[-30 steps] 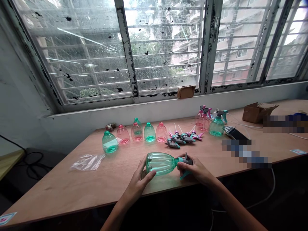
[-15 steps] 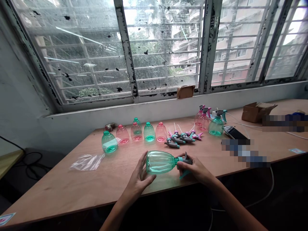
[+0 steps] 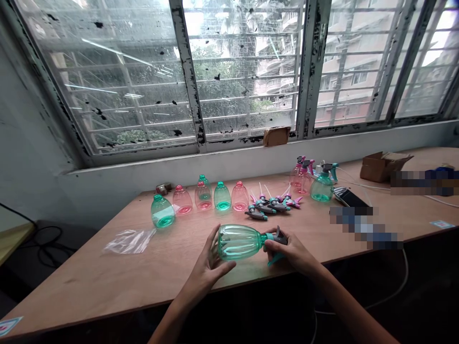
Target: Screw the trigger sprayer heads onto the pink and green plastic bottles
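A clear green spray bottle (image 3: 239, 242) lies sideways in the air over the table's front edge, its base to the left. My left hand (image 3: 211, 260) is curved around the base end, fingers behind and thumb below. With my right hand (image 3: 289, 251) I grip the grey and teal spray head (image 3: 278, 236), which sits on the bottle's neck. Beyond the hands lie several loose spray heads (image 3: 267, 206) in grey, pink and teal. Green bottles (image 3: 222, 197) and pink bottles (image 3: 239, 197) without heads stand in a loose row to their left.
Bottles fitted with heads, pink (image 3: 303, 180) and green (image 3: 322, 187), stand at the back right. Near them are a dark phone-like object (image 3: 352, 200) and an open cardboard box (image 3: 382, 167). A crumpled plastic bag (image 3: 129, 241) lies at left on the wooden table (image 3: 89, 277).
My left thumb has shifted very slightly to the right under the bottle. Otherwise the hands and bottle hold nearly the same position.
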`<state>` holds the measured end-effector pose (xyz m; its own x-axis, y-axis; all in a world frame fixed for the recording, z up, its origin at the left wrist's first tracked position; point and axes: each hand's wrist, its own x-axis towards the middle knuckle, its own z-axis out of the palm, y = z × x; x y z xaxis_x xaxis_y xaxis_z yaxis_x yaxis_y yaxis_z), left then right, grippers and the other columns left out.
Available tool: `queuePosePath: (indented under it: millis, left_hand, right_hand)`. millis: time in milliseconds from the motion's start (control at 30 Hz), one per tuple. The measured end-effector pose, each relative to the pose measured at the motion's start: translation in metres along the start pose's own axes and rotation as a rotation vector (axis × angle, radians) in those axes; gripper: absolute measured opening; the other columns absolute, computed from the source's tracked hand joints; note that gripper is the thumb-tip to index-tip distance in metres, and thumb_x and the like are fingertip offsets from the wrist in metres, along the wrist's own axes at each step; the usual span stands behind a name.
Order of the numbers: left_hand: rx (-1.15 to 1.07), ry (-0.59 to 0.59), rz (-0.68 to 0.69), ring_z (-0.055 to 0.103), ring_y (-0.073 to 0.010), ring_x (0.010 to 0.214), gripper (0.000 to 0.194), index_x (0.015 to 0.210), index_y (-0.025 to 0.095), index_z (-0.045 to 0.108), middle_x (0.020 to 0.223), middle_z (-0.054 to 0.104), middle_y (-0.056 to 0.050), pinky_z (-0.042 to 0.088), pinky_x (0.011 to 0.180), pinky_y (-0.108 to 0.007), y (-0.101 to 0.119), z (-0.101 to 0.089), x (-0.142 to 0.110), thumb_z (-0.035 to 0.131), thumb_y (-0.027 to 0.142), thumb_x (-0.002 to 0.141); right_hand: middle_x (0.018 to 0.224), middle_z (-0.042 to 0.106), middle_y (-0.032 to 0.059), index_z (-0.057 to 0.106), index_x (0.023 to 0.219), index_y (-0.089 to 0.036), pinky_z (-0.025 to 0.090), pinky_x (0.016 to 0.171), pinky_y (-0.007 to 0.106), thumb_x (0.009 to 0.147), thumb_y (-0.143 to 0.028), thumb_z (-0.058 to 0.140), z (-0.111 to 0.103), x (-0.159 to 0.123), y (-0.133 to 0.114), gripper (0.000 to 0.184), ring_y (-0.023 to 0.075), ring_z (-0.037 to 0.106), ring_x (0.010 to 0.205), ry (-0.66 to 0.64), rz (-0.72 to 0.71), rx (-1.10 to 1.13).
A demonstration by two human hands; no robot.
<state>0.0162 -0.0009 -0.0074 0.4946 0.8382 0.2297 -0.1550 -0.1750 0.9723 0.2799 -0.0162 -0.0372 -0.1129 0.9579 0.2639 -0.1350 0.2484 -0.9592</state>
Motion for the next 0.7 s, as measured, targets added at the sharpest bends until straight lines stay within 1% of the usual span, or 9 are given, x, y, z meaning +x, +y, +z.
queuePosePath:
  millis: [67,133,200,267,333,467,567,633,700]
  left_hand:
    - [0.019,0.038,0.005,0.043,-0.0324,0.139,0.093,0.154,0.03,0.02,0.155,0.039,-0.013,0.033,0.116,-0.047,-0.004,-0.003,0.002,0.076,0.038,0.08]
    - [0.056,0.116,0.0,0.036,-0.0343,0.143,0.093,0.153,0.025,0.024,0.156,0.037,-0.016,0.032,0.117,-0.047,-0.006,-0.005,0.004,0.075,0.047,0.079]
    - [0.104,0.146,-0.033,0.031,-0.0352,0.145,0.092,0.153,0.022,0.028,0.156,0.038,-0.015,0.031,0.118,-0.046,-0.005,-0.006,0.004,0.073,0.051,0.079]
    - [0.126,0.1,-0.059,0.034,-0.0346,0.144,0.089,0.153,0.024,0.029,0.154,0.042,-0.013,0.032,0.117,-0.045,-0.001,-0.004,0.003,0.074,0.046,0.08]
    - [0.1,0.04,-0.05,0.039,-0.0328,0.142,0.09,0.154,0.029,0.025,0.153,0.044,-0.01,0.033,0.117,-0.045,0.004,-0.001,0.0,0.076,0.039,0.08]
    - [0.05,0.03,-0.02,0.043,-0.031,0.139,0.099,0.155,0.035,0.015,0.154,0.043,-0.009,0.032,0.117,-0.045,0.008,0.003,-0.003,0.078,0.033,0.079]
    - [0.103,0.081,-0.026,0.041,-0.0336,0.14,0.086,0.153,0.029,0.029,0.153,0.044,-0.013,0.035,0.115,-0.046,0.009,0.004,-0.002,0.075,0.038,0.081]
    - [0.143,0.103,-0.029,0.042,-0.0347,0.139,0.074,0.148,0.023,0.04,0.148,0.05,-0.014,0.036,0.115,-0.045,0.011,0.004,-0.001,0.072,0.041,0.084]
    - [0.15,0.097,-0.039,0.043,-0.0347,0.139,0.07,0.145,0.023,0.044,0.144,0.055,-0.013,0.036,0.115,-0.044,0.011,0.004,0.0,0.072,0.04,0.084]
  right_hand:
    - [0.075,0.07,0.0019,0.058,0.099,-0.016,0.056,0.057,0.028,0.083,-0.041,0.075,0.001,0.0,-0.001,0.034,0.0151,0.066,0.058,-0.007,-0.002,-0.011]
    - [0.075,0.071,0.0024,0.058,0.098,-0.016,0.056,0.057,0.028,0.083,-0.042,0.075,0.001,0.0,-0.001,0.034,0.0153,0.066,0.059,-0.022,0.005,-0.031]
    - [0.075,0.072,0.0029,0.058,0.097,-0.016,0.056,0.057,0.028,0.083,-0.042,0.075,0.001,0.0,-0.002,0.034,0.0157,0.066,0.059,-0.028,0.013,-0.048]
    - [0.075,0.071,0.0027,0.058,0.096,-0.016,0.056,0.057,0.028,0.083,-0.042,0.075,0.002,0.0,-0.001,0.034,0.0159,0.066,0.059,-0.023,0.016,-0.049]
    - [0.074,0.071,0.002,0.058,0.097,-0.017,0.056,0.056,0.028,0.083,-0.043,0.075,0.001,0.0,-0.001,0.034,0.0157,0.066,0.058,-0.021,0.016,-0.033]
    - [0.075,0.071,0.0017,0.058,0.098,-0.017,0.056,0.057,0.028,0.084,-0.043,0.074,0.001,0.0,-0.003,0.034,0.0155,0.066,0.058,-0.033,0.011,-0.014]
    - [0.074,0.071,0.0013,0.058,0.097,-0.017,0.055,0.059,0.027,0.084,-0.042,0.074,0.002,0.0,-0.005,0.033,0.0149,0.066,0.059,-0.043,0.003,-0.023]
    - [0.072,0.07,0.0006,0.059,0.098,-0.016,0.055,0.059,0.027,0.085,-0.041,0.074,0.002,-0.001,-0.005,0.032,0.0146,0.066,0.059,-0.055,0.002,-0.026]
    - [0.072,0.07,0.0003,0.059,0.098,-0.017,0.055,0.059,0.027,0.085,-0.041,0.073,0.002,-0.001,-0.005,0.031,0.0146,0.066,0.059,-0.055,0.003,-0.018]
